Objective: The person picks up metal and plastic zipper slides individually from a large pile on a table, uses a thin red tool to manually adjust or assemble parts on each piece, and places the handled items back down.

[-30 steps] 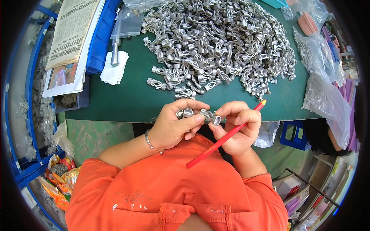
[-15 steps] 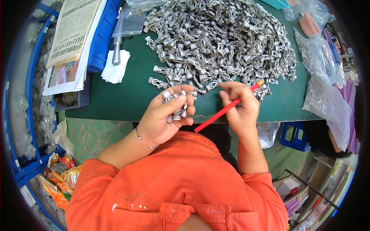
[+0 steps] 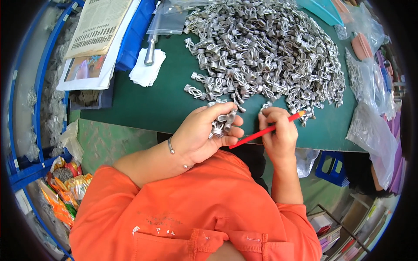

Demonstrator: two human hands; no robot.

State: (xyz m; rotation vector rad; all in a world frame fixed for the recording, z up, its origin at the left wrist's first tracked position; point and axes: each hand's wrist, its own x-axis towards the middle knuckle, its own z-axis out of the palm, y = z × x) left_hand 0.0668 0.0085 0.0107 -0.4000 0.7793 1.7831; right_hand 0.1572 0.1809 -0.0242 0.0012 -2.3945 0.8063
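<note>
In my left hand (image 3: pixel 204 128), fingers curled, several silvery metal pieces (image 3: pixel 224 123) lie gathered, each with a ribbed coil end and a looped part. My right hand (image 3: pixel 279 132) is closed around a red pencil-like stick (image 3: pixel 252 136) with a yellowish upper end, slanting across the fingers. One loose metal piece (image 3: pixel 266 105) is at the tips of its thumb and forefinger; whether they grip it I cannot tell. Just beyond both hands spreads a large pile of the same metal pieces (image 3: pixel 270 52) on the green tabletop (image 3: pixel 165 100).
At the left stand a blue bin (image 3: pixel 133 43) with papers (image 3: pixel 89 43) on it, and a metal-handled tool (image 3: pixel 150 52) on white paper slips (image 3: pixel 146 74). Clear plastic bags (image 3: pixel 374 130) hang over the right edge. A turquoise tray (image 3: pixel 322 11) sits far right.
My right hand has moved forward to a loose piece at the pile's near edge, keeping the red stick. My left hand has shifted right with its metal pieces. The view has shifted slightly.
</note>
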